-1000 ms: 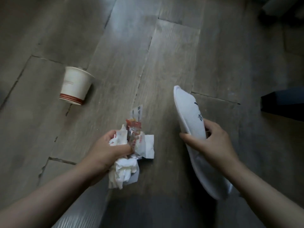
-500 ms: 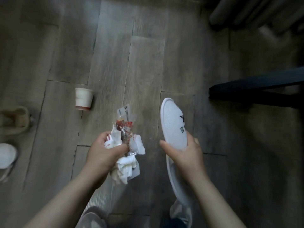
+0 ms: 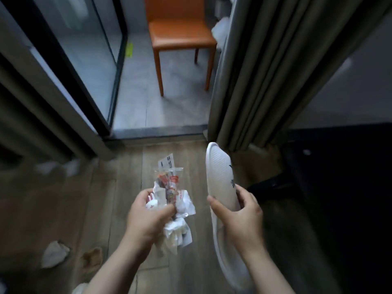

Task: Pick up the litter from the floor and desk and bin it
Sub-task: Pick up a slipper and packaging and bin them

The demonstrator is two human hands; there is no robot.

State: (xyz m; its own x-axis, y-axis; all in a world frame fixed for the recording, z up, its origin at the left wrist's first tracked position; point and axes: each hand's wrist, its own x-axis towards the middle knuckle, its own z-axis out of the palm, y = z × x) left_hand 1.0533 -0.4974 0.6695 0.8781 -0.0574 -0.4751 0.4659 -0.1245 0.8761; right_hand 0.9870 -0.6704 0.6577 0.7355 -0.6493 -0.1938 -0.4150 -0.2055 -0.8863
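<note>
Wood-plank floor (image 3: 127,187) runs up to a door sill. Grey curtain (image 3: 265,71) hangs on the right and is taken as the reference.

Left hand (image 3: 146,217): grip closed round a bundle of litter (image 3: 169,194) made up of clear wrappers with red print, paper slips and crumpled tissue. It is held above the floor, left of the curtain's foot.

Right hand (image 3: 239,217): grip closed on a white slipper (image 3: 219,177), thumb across the ribbed face, tip upward and just beside the curtain's hem.

Loose on the floor, well left of the curtain: crumpled white paper (image 3: 54,253) with a brown scrap (image 3: 91,258) beside it, and blurred white tissue bits (image 3: 57,166) by the door frame.

Beyond the curtain: orange chair (image 3: 182,35) on grey tile, a white bag (image 3: 219,30) at the curtain's edge, and a yellow-green scrap (image 3: 129,49) near the glass door (image 3: 84,60).

Right of the curtain: dark furniture (image 3: 339,187), details unreadable.
</note>
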